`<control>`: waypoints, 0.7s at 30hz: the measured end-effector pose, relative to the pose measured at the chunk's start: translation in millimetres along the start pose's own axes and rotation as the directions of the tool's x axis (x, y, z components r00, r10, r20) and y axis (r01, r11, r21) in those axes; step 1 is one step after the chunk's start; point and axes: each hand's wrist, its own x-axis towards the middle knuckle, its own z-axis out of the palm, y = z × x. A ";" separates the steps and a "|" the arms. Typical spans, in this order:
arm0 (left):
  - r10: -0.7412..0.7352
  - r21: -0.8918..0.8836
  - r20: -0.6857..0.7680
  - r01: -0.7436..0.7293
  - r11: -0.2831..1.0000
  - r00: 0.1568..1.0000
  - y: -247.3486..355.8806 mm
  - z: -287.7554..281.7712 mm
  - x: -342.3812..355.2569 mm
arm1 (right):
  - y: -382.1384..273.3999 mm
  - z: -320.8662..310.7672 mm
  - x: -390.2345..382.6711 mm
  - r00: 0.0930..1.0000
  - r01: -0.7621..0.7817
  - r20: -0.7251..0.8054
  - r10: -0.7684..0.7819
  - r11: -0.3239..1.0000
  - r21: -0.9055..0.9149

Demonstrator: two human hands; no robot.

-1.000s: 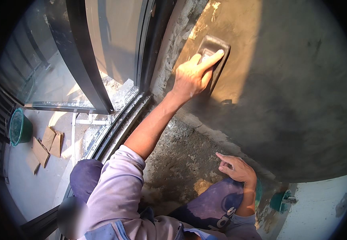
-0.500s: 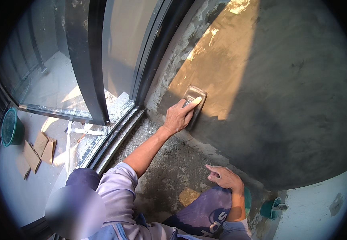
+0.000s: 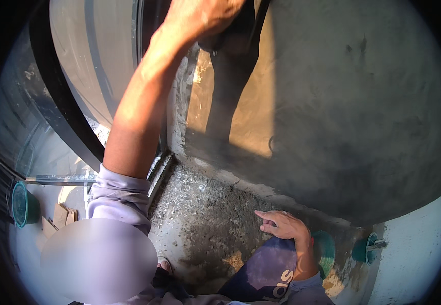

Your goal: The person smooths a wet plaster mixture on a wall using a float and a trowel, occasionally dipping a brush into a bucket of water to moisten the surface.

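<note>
My left hand (image 3: pixel 205 18) is high at the top edge, partly out of view, closed on a dark hand float (image 3: pixel 238 30) against the plastered wall (image 3: pixel 363 112). The float casts a long shadow down a sunlit strip of wet-looking grey plaster. Low on the right, my right hand (image 3: pixel 281 226) rests by my raised knee (image 3: pixel 261 269), holding nothing, index finger stretched out and the others loosely bent. Below the wall lies a rough, gritty floor strip (image 3: pixel 200 213).
At left, a dark-framed glass door (image 3: pixel 63 91) stands beside its track (image 3: pixel 159 180). Beyond lie a green bucket (image 3: pixel 26 203) and cardboard pieces (image 3: pixel 60 216). At right are a green basin (image 3: pixel 324 254), another bucket with a tool across it (image 3: pixel 363 249) and a white wall (image 3: pixel 413 249).
My left hand and the float came down the wall half a second ago and have since swept up to the top edge. My right hand stays by the knee; the view has shifted.
</note>
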 end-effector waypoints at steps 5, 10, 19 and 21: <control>0.071 0.185 -0.029 -0.064 0.981 0.997 -13.6 35.3 -71.4 | 4.6 -4.4 -1.6 1.000 0.001 -0.025 0.000 0.999 0.034; -0.326 0.103 0.307 0.310 0.945 0.894 34.1 51.3 -226.8 | -3.9 1.3 11.0 0.999 0.025 0.038 -0.024 0.999 -0.033; -0.072 0.050 0.294 0.060 0.997 0.953 13.6 24.6 -83.1 | -2.4 1.3 11.6 0.999 0.023 0.030 -0.023 0.999 -0.022; 0.009 0.028 0.186 -0.015 0.999 0.983 5.3 16.5 -41.2 | -6.5 0.8 15.8 0.998 0.041 0.048 -0.042 0.999 0.009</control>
